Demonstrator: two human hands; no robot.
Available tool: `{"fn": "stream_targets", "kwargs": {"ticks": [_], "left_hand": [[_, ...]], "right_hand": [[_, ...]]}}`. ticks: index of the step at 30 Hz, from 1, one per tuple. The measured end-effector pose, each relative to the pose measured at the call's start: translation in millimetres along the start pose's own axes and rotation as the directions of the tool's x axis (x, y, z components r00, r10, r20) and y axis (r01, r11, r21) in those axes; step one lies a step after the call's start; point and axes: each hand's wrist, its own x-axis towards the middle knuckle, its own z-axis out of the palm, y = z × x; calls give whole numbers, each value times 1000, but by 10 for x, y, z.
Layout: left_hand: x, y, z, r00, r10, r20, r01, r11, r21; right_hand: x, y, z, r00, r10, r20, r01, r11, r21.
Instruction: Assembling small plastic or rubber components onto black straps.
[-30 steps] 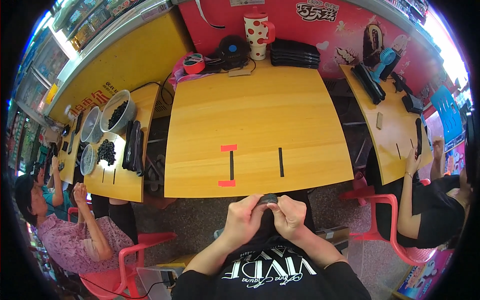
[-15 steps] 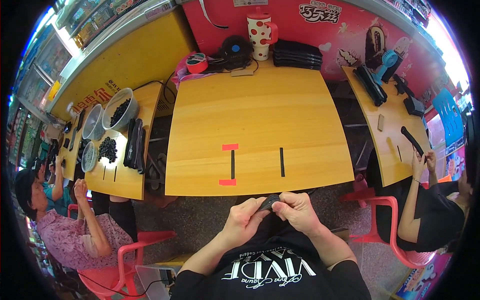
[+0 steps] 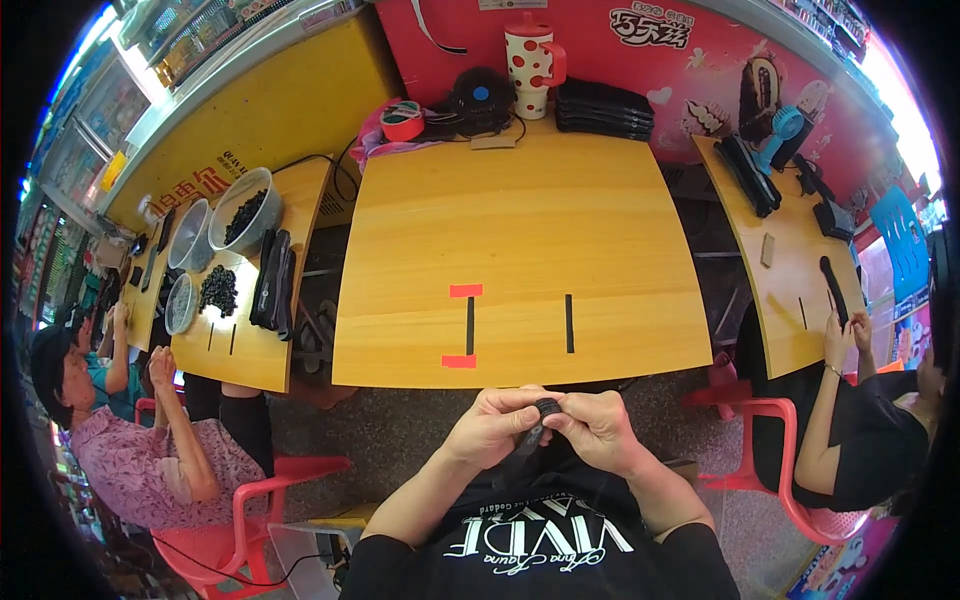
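Observation:
Just off the table's front edge, in front of my chest, both hands meet around a black bundle of thin layers (image 3: 547, 406). Its rounded, ridged end shows between the thumbs, while a dark tail hangs down below. My left hand (image 3: 490, 425) is closed on the bundle from the left. From the right, my right hand (image 3: 598, 432) pinches it with curled fingers. Parts of the bundle are hidden by the fingers, and its exact kind cannot be made out. On the table beyond lie two narrow black strips, one left (image 3: 471, 326) and one right (image 3: 570, 323).
Red tape pieces (image 3: 466, 291) mark both ends of the left strip. The wooden table (image 3: 520, 220) holds a spotted tumbler (image 3: 529, 70), stacked black pouches (image 3: 603, 110) and a small black fan (image 3: 481, 98) at its back. People sit at side tables; bowls (image 3: 245, 210) stand left.
My hands have drawn closer together and turned the bundle, so its ridged end now faces up between the thumbs. The view has shifted slightly.

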Motion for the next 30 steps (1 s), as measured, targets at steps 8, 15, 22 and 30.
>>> {"fn": "stream_targets", "kwargs": {"ticks": [8, 15, 22, 30], "left_hand": [[-45, -83, 107, 993, -12, -120, -5, 990, -140], [-49, -163, 132, 972, 8, -234, -49, 984, -171], [-80, -67, 128, 973, 182, -144, -134, 947, 294], [-492, 20, -293, 909, -37, -416, 177, 936, 303]], "right_hand": [[28, 121, -21, 858, -513, 22, 438, 710, -552], [16, 114, -69, 757, -628, 183, 486, 352, -800], [-154, 130, -27, 996, -85, -1, 85, 996, -32], [-308, -404, -867, 755, -214, -620, 488, 814, 314]]}}
